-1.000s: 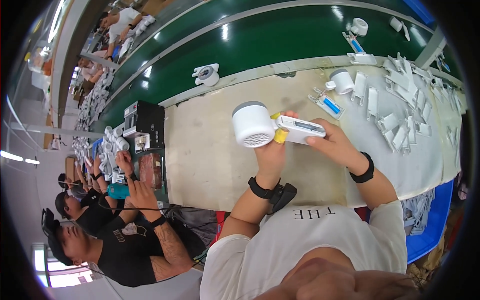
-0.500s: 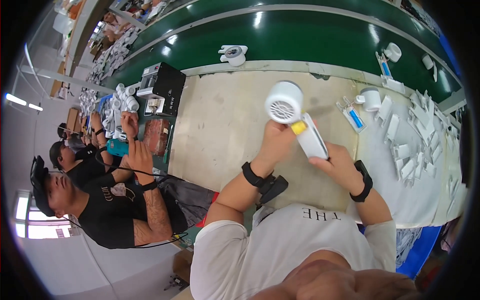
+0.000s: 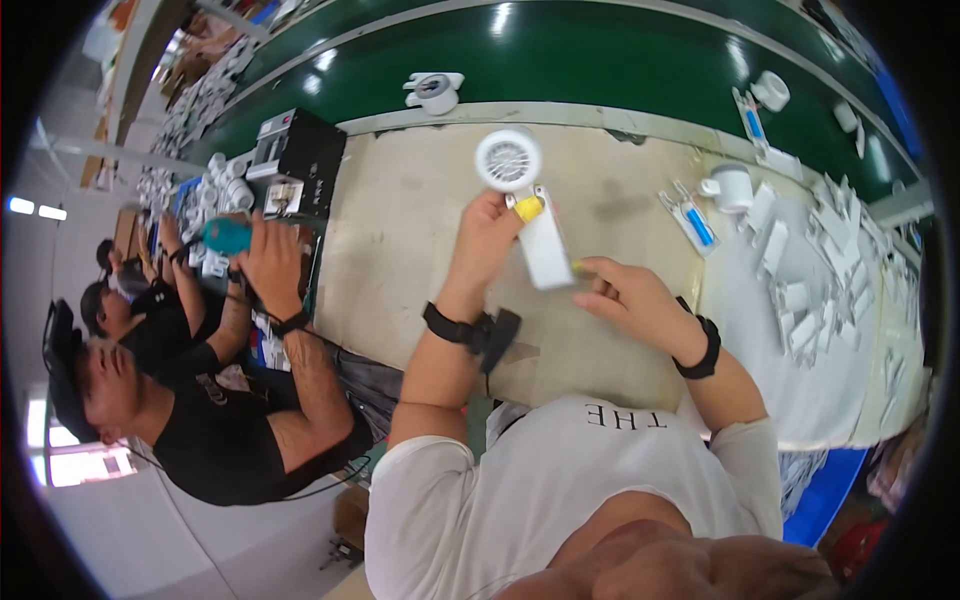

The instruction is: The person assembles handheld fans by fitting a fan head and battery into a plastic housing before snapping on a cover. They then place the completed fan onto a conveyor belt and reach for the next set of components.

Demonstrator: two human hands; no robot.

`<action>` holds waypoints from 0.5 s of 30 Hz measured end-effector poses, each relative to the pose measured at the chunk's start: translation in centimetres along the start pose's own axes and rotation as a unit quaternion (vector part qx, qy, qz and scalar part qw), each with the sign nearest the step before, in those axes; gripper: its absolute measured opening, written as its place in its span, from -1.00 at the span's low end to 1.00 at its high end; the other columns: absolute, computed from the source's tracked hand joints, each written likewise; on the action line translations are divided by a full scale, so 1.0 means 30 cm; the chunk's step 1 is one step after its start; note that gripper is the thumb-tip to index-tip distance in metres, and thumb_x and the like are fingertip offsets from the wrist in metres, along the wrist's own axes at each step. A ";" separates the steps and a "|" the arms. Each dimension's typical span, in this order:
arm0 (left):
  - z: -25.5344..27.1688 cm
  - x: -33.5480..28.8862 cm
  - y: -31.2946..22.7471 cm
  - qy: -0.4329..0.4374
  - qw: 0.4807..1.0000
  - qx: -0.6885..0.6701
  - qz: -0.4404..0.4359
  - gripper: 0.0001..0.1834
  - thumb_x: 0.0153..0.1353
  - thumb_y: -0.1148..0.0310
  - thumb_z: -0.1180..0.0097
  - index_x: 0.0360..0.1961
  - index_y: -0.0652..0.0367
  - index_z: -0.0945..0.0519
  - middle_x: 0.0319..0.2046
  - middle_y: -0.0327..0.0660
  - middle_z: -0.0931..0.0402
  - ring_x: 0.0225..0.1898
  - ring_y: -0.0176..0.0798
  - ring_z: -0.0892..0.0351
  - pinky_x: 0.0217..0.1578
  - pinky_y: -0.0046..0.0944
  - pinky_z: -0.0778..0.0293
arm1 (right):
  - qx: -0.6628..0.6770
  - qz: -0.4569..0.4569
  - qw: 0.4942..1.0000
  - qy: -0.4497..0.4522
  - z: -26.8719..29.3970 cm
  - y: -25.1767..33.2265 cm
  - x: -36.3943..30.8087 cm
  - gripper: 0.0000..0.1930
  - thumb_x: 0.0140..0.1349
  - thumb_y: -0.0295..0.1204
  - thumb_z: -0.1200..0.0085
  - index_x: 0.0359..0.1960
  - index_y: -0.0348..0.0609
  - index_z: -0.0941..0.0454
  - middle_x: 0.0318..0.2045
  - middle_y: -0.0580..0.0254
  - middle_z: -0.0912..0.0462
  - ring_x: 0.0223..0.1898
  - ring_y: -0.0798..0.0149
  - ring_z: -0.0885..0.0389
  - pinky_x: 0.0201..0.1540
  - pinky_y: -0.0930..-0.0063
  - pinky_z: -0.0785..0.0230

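One white handheld fan [image 3: 543, 235] is above the beige worktop [image 3: 400, 230], clamped in the left hand [image 3: 486, 238]; the right hand [image 3: 640, 300], spread, is near its lower end. Probably it is a checking step, and the next move calls for steady left grip

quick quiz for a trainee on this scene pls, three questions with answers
1. Which of the person's hands grips the white handheld fan?
2. True or false: the fan's round grille faces the camera.
3. Where does the black machine stand relative to the fan: a) to its right, b) to its left, c) directly beneath it?

Key: 1. The left hand. 2. True. 3. b.
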State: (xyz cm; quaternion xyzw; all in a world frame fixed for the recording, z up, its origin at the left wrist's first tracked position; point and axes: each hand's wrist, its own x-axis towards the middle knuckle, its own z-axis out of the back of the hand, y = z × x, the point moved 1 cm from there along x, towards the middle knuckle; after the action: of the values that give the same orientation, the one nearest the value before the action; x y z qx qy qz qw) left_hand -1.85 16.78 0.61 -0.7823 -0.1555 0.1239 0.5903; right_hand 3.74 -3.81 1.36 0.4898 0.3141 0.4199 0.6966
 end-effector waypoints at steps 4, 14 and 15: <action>0.182 0.018 -0.128 -0.062 0.720 0.691 0.013 -0.59 -0.02 0.37 -0.16 -0.13 0.29 -0.42 -0.41 0.00 -0.54 -0.33 0.01 -0.55 -0.26 -0.15 -0.43 | -0.107 -0.049 0.993 -0.004 0.016 -0.002 -0.036 -0.64 0.07 -0.35 -0.13 -0.10 -0.23 -0.45 -0.57 0.25 -0.49 -0.56 0.33 -0.48 -0.44 0.52 -0.34; 0.363 0.021 -0.079 -0.039 0.956 0.265 0.118 -0.60 0.07 0.34 -0.14 -0.06 0.23 -0.40 -0.31 -0.05 -0.55 -0.22 -0.10 -0.57 -0.24 -0.17 -0.49 | -0.123 0.002 0.992 -0.019 0.017 -0.012 -0.016 -0.71 0.07 -0.40 -0.10 -0.17 -0.23 -0.48 -0.46 0.18 -0.53 -0.43 0.22 -0.53 -0.36 0.43 -0.38; 0.322 0.015 -0.076 -0.010 0.989 0.115 0.095 -0.59 0.10 0.32 -0.13 -0.04 0.21 -0.38 -0.26 -0.05 -0.53 -0.19 -0.12 -0.56 -0.21 -0.16 -0.50 | -0.098 0.014 0.994 -0.046 0.020 -0.009 -0.011 -0.73 0.07 -0.47 -0.09 -0.16 -0.27 -0.48 -0.43 0.15 -0.52 -0.44 0.25 -0.53 -0.35 0.45 -0.41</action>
State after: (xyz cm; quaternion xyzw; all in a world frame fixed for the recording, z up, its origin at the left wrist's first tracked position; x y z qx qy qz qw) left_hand -5.31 26.08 0.16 -0.7195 -0.0708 0.2040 0.6601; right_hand 4.17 -4.40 1.29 0.4419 0.2322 0.4352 0.7493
